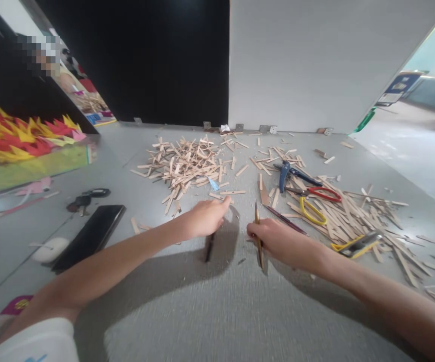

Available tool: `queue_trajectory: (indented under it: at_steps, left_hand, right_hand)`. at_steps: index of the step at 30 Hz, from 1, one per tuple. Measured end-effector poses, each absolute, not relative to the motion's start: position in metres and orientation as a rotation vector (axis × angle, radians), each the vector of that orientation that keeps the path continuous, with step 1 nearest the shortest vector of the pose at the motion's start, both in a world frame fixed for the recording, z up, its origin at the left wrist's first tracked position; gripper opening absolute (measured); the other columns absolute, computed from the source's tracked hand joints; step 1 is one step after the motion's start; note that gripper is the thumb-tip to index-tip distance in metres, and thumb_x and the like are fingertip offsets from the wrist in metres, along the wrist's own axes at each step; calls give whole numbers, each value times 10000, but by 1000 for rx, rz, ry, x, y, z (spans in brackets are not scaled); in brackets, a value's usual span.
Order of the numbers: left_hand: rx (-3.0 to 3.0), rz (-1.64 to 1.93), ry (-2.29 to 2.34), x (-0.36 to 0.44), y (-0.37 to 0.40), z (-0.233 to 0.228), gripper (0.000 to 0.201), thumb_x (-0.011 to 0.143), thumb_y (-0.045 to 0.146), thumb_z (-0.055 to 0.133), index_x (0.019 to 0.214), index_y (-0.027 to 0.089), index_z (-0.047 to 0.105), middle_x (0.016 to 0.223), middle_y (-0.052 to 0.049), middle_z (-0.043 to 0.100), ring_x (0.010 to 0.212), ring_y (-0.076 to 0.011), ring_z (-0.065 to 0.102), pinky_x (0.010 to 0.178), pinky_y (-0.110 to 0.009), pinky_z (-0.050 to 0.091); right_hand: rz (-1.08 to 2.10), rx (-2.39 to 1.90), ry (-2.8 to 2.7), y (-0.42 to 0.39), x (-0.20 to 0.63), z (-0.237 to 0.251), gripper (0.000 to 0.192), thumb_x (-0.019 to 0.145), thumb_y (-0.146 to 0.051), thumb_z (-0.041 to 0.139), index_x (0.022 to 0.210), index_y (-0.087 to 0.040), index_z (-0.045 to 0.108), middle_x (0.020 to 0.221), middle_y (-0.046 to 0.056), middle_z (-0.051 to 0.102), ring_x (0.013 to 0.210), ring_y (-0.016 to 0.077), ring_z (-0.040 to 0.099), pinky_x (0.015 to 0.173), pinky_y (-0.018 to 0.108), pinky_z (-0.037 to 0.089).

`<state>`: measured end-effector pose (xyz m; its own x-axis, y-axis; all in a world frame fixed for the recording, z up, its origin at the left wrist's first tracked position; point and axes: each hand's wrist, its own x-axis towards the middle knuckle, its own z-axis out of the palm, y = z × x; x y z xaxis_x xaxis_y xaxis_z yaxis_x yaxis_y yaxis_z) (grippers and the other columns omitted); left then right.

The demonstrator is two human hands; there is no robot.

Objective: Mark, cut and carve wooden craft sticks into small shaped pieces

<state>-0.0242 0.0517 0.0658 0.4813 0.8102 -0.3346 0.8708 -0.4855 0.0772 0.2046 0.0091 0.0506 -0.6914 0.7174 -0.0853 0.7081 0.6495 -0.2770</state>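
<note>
Nearest us, our two forearms reach out over the grey bench [217, 311]. Our right hand [278, 244] is closed around a pencil [258, 241], which points away from us with its tip just past the knuckles. Our left hand [204, 218] is loosely curled, forefinger stretched toward a stick [232, 192]; a dark, narrow thing [209, 247] lies under the wrist, perhaps a pen or blade, but the shadow hides whether the hand holds it, so we cannot tell what that grip has.

To mark well, we judge we should pin the stick flat with the left fingertips and keep the pencil low and steady, drawing one short line rather than scrubbing.

Left of the arms lie a phone [91, 236], a white mouse [49, 250] and keys [85, 198]. Right of the pencil hand sits a yellow cutter [356, 245], then yellow scissors [313, 211], red scissors [321, 193] and blue pliers [289, 173], all resting among loose sticks.

Farther out, a pile [182, 166] of cut sticks spreads across the middle of the bench. At the far left, red and yellow paper shapes [25, 136] lie in a heap, and small metal hinges [207, 125] line the foot of the wall.
</note>
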Motion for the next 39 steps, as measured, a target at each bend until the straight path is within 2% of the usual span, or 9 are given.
queue_trajectory:
  at_steps: [5, 9, 12, 15, 24, 29, 32, 34, 39]
  left_hand:
    - [2510, -405, 1427, -23, 52, 70, 610, 954, 102, 549, 1552, 84, 434, 882, -110, 750, 742, -266, 725, 593, -289, 430]
    - [2517, -379, 1434, -25, 56, 75, 687, 917, 115, 581, 1577, 75, 394, 799, -63, 706, 649, -230, 666, 559, -281, 398]
    - [2526, -334, 1479, -30, 59, 84, 742, 925, 116, 548, 1626, 65, 307, 750, -28, 663, 604, -210, 617, 549, -281, 379]
    - [2539, -308, 1523, -37, 61, 95, 724, 926, 113, 526, 1623, 98, 332, 741, -15, 635, 594, -199, 587, 552, -284, 357]
    - [2468, -131, 1550, -53, 63, 116, 662, 946, 126, 505, 1596, 118, 381, 563, 74, 451, 461, -158, 455, 512, -292, 304]
    - [2482, -70, 1577, -64, 71, 118, 689, 938, 162, 546, 1603, 122, 370, 657, 45, 525, 526, -153, 510, 520, -280, 312]
    - [2467, -80, 1580, -66, 75, 119, 698, 930, 147, 551, 1603, 125, 368, 635, 50, 507, 507, -155, 482, 520, -292, 294]
    - [2459, -85, 1582, -66, 76, 120, 694, 923, 129, 559, 1594, 136, 380, 633, 54, 501, 498, -154, 466, 521, -298, 283]
    - [2460, -83, 1579, -62, 73, 124, 655, 917, 105, 568, 1554, 160, 426, 719, 31, 550, 543, -154, 495, 539, -295, 293]
  right_hand:
    - [439, -1117, -2959, -16, 199, 53, 253, 827, 81, 669, 809, -167, 714, 769, 40, 711, 643, 155, 628, 583, 292, 295]
    - [371, -1098, -2957, -15, 193, 48, 258, 835, 86, 653, 783, -160, 712, 750, 24, 678, 592, 125, 572, 552, 296, 239]
    - [405, -1123, -2893, -4, 190, 44, 277, 868, 70, 617, 747, -168, 690, 721, 1, 632, 587, 114, 523, 574, 282, 262]
    - [373, -1258, -2818, 19, 191, 40, 270, 878, 58, 605, 753, -165, 690, 738, 6, 615, 607, 119, 503, 599, 280, 278]
    - [314, -1486, -2624, 99, 198, 47, 293, 870, 61, 539, 723, -142, 692, 781, 84, 698, 732, 175, 613, 681, 270, 399]
    - [481, -1209, -2702, 28, 175, 47, 248, 897, 23, 589, 812, -174, 713, 853, 49, 743, 752, 156, 664, 706, 251, 469]
    - [550, -714, -2901, -31, 160, 33, 197, 903, -12, 624, 835, -183, 694, 774, 18, 695, 629, 143, 581, 561, 267, 377]
    - [406, -578, -3004, -48, 153, 24, 168, 944, -39, 615, 865, -166, 694, 794, 37, 693, 597, 145, 537, 515, 290, 314]
    - [410, -1027, -2859, 11, 150, 18, 227, 894, 33, 578, 860, -156, 699, 820, 50, 672, 645, 143, 537, 599, 266, 373]
